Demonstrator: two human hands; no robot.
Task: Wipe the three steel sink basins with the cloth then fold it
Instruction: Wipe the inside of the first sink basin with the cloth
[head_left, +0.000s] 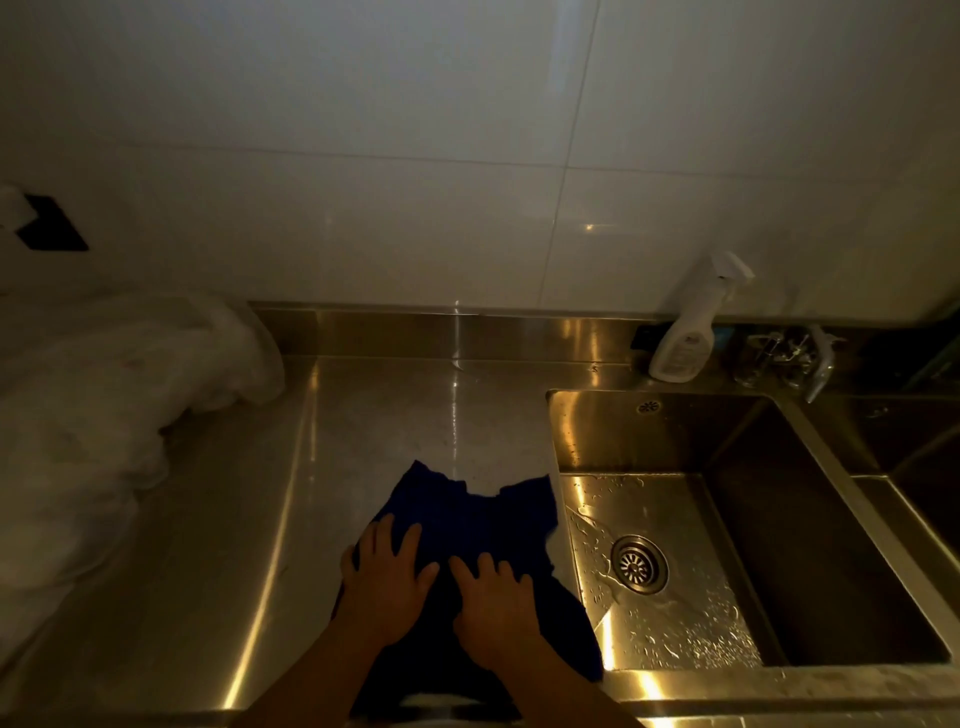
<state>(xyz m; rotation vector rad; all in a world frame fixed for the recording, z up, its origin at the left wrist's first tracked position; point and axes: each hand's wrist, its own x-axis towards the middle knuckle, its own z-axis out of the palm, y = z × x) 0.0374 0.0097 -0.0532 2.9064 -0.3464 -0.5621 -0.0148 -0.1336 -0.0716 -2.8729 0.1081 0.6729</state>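
A dark blue cloth (483, 514) lies spread on the steel counter (363, 431), just left of a steel sink basin (769, 519). My left hand (387, 577) lies flat on the cloth's left part, fingers straight and spread. My right hand (493, 603) presses on the cloth beside it, fingers slightly bent. The basin floor is wet with droplets around a round drain (639, 564). A second basin (914, 457) shows partly at the far right. The cloth's near edge hangs over the counter's front edge.
A white spray bottle (688, 332) stands behind the basin against the tiled wall. A tap (821, 364) sits between the basins next to a clear glass object (769, 358). A heap of white plastic (104, 415) fills the left of the counter.
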